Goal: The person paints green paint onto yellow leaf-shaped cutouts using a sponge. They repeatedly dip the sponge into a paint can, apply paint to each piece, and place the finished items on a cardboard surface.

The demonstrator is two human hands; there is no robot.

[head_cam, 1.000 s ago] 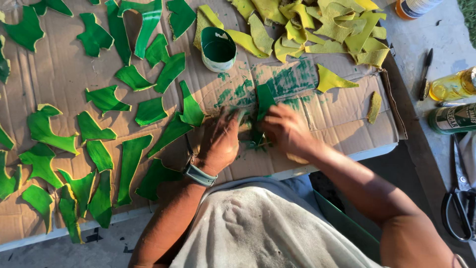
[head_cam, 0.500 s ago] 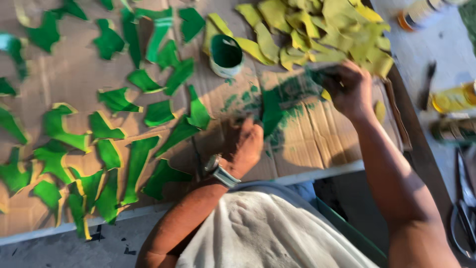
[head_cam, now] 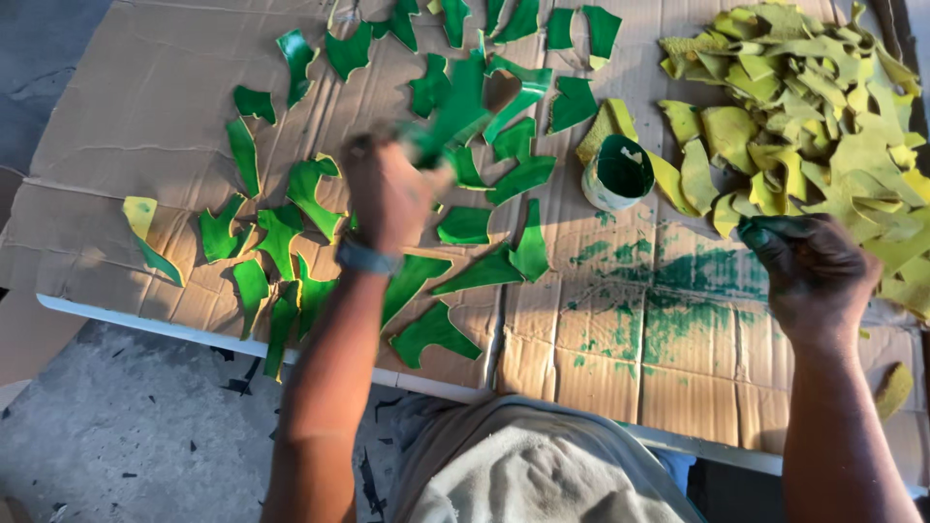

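Since half a second ago, left hand (head_cam: pixel 387 194) is lifting a green painted piece (head_cam: pixel 455 116), pinching it; right hand (head_cam: pixel 809 271) is closing on yellow scraps (head_cam: pixel 823 107). Laying wet pieces apart is wise.

Your arms were bare to the elbows and beyond, with no sleeves in view. Your left hand (head_cam: pixel 387 189) was blurred, and a grey band with a dark face circled its wrist. Your right hand (head_cam: pixel 809 271) carried green paint stains on its fingers (head_cam: pixel 765 232). A pale, off-white cloth garment covered your lap.
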